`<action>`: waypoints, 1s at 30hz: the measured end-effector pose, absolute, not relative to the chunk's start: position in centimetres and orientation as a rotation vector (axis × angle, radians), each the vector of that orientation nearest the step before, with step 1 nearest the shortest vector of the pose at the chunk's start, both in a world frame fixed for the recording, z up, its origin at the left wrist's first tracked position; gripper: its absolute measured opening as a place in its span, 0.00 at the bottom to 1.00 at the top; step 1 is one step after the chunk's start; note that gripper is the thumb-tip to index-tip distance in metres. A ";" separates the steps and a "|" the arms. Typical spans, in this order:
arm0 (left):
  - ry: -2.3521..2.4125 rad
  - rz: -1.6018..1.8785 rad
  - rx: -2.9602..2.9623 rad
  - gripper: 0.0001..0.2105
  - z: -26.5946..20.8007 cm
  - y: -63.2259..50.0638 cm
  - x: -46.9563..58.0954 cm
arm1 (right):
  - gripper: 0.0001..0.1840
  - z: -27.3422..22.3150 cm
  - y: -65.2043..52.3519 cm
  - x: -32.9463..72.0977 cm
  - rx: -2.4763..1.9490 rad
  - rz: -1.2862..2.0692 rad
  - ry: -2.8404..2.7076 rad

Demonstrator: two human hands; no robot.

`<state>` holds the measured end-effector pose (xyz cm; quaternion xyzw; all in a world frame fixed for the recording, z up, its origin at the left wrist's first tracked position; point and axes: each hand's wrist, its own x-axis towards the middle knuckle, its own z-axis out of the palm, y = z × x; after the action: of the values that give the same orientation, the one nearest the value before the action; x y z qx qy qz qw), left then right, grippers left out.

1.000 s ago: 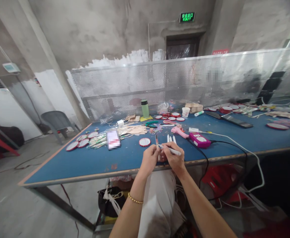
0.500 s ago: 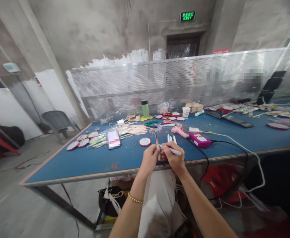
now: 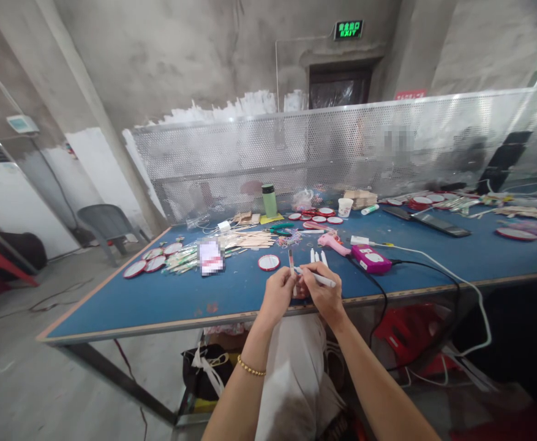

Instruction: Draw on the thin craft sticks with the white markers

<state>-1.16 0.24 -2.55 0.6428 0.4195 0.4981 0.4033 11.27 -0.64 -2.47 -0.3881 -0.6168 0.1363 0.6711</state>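
My left hand (image 3: 277,297) is closed on a slim flat stick (image 3: 291,260), which stands upright with a dark and reddish upper end. In my right hand (image 3: 327,300) a white marker pen (image 3: 326,280) is gripped like a writing tool, its tip side pointing left at the stick. Whether the tip touches the stick is too small to tell. Both hands meet at the table's front edge. Just beyond them lie several white pens (image 3: 318,257). A round white disc with a red rim (image 3: 269,263) rests left of the stick.
Pale wooden sticks (image 3: 254,239) and wrapped sticks (image 3: 180,260) lie to the left. A pink glue gun (image 3: 334,244) and magenta box (image 3: 370,259) with cables sit to the right. Behind stand a green bottle (image 3: 269,201), a paper cup (image 3: 345,207) and a perforated metal screen (image 3: 240,153).
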 end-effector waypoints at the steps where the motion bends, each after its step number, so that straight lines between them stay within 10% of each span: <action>1: 1.054 1.260 1.623 0.16 -2.5 0.2 -1.1 | 0.09 -2.5 -0.6 11.3 -0.871 0.307 -1.389; 30: 1.007 1.257 1.543 0.16 -2.5 0.2 -1.1 | 0.09 -2.4 -0.8 11.3 -0.883 0.256 -1.391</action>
<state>-1.12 0.20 -2.47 0.6212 0.4054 0.5060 0.4403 11.31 -0.78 -2.43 -0.3919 -0.6178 0.1137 0.6721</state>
